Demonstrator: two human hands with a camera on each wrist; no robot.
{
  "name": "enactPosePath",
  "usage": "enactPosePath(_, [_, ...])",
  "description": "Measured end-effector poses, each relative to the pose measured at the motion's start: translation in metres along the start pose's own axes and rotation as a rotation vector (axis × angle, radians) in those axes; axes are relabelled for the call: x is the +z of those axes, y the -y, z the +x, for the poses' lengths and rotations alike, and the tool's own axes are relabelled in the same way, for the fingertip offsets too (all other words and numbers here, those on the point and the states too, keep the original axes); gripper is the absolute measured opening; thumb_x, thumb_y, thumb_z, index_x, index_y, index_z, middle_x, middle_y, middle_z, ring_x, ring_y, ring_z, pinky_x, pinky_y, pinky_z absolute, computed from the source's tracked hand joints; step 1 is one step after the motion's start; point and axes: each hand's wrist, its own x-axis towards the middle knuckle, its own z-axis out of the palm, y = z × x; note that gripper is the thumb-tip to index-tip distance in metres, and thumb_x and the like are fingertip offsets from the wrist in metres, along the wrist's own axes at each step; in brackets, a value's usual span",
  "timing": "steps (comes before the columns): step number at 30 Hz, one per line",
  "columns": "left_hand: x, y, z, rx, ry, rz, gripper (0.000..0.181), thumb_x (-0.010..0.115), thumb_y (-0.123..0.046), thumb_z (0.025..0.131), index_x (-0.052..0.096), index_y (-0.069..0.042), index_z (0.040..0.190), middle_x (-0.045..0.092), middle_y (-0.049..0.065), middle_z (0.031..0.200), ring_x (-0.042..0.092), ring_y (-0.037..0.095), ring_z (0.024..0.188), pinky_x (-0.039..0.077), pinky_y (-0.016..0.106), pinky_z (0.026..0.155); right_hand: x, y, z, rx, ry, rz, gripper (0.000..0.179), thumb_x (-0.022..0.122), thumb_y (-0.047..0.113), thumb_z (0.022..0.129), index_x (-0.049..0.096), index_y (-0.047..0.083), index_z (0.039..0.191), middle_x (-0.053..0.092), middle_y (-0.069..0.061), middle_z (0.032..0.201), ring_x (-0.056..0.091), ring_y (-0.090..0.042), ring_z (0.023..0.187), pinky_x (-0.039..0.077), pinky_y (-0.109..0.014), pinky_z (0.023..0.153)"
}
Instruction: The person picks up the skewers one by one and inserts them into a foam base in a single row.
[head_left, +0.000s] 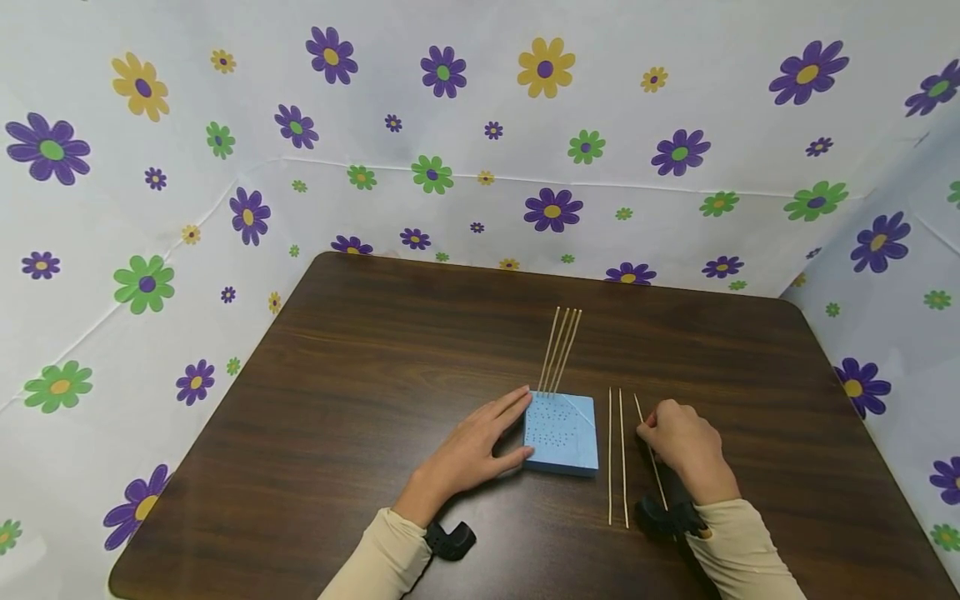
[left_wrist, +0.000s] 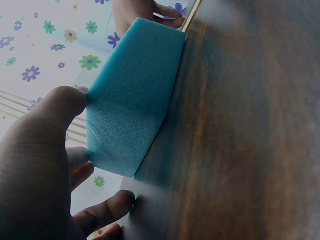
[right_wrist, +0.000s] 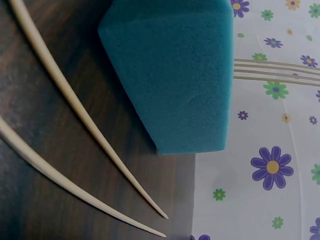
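Note:
A light blue foam block [head_left: 561, 433], its top dotted with small holes, sits on the table. Several thin wooden skewers [head_left: 558, 350] stand in a row along its far edge. My left hand [head_left: 472, 446] rests against the block's left side, fingers extended toward the far corner and thumb at the near one. To the right, my right hand [head_left: 686, 442] pinches a wooden skewer [head_left: 659, 479] between thumb and fingertips, close over the table. Two more skewers [head_left: 622, 458] lie side by side between the block and that hand; the right wrist view shows pointed skewer tips [right_wrist: 150, 205].
The dark wood-grain table [head_left: 397, 333] has rounded far corners. A white flower-print sheet [head_left: 480, 108] hangs behind it and along both sides. Black wrist cameras [head_left: 452, 542] are strapped under both forearms, over beige sleeves [head_left: 378, 558].

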Motion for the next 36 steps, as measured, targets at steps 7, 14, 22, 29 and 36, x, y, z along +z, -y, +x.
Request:
enactPosePath(7, [0.001, 0.0, 0.001, -0.008, 0.011, 0.002, 0.078, 0.06, -0.051, 0.104, 0.026, -0.02, 0.167, 0.027, -0.001, 0.174, 0.036, 0.02, 0.157, 0.039, 0.05, 0.123, -0.006, -0.008, 0.003, -0.012, 0.004, -0.011, 0.022, 0.062, 0.02, 0.096, 0.065, 0.01, 0.076, 0.05, 0.003, 0.063, 0.045, -0.015, 0.056, 0.034, -0.032, 0.051])
enactPosePath(14, [0.001, 0.0, 0.0, -0.006, 0.008, -0.01, 0.078, 0.059, -0.051, 0.104, 0.026, -0.02, 0.167, 0.027, 0.0, 0.174, 0.036, 0.021, 0.156, 0.04, 0.052, 0.122, -0.016, -0.013, 0.008, -0.195, -0.103, 0.216, 0.031, 0.061, 0.011, 0.1, 0.059, -0.004, 0.127, 0.077, -0.013, 0.092, 0.069, -0.017, 0.071, 0.052, -0.032, 0.063])
enactPosePath(22, [0.002, 0.002, 0.0, -0.015, 0.014, -0.018, 0.078, 0.059, -0.051, 0.104, 0.025, -0.021, 0.167, 0.026, -0.001, 0.174, 0.034, 0.02, 0.157, 0.038, 0.051, 0.123, -0.018, -0.004, 0.008, -0.415, -0.358, 0.472, 0.021, 0.059, 0.008, 0.106, 0.068, 0.005, 0.125, 0.076, -0.01, 0.091, 0.073, -0.004, 0.081, 0.053, -0.01, 0.074])
enactPosePath(29, [-0.001, 0.0, -0.001, -0.016, 0.015, -0.004, 0.078, 0.059, -0.051, 0.104, 0.025, -0.021, 0.168, 0.026, -0.001, 0.174, 0.035, 0.02, 0.157, 0.038, 0.051, 0.123, -0.014, 0.011, 0.01, -0.592, -0.379, 0.829, 0.023, 0.057, 0.002, 0.105, 0.069, -0.009, 0.122, 0.079, 0.014, 0.098, 0.077, 0.0, 0.093, 0.056, -0.013, 0.09])
enactPosePath(36, [-0.003, -0.003, -0.001, -0.024, 0.021, -0.004, 0.078, 0.059, -0.051, 0.104, 0.024, -0.021, 0.168, 0.025, -0.004, 0.175, 0.035, 0.02, 0.157, 0.038, 0.051, 0.123, -0.009, 0.02, 0.008, -0.746, -0.354, 1.028, 0.02, 0.063, -0.015, 0.095, 0.068, -0.017, 0.114, 0.082, 0.006, 0.096, 0.079, -0.007, 0.087, 0.06, -0.017, 0.085])
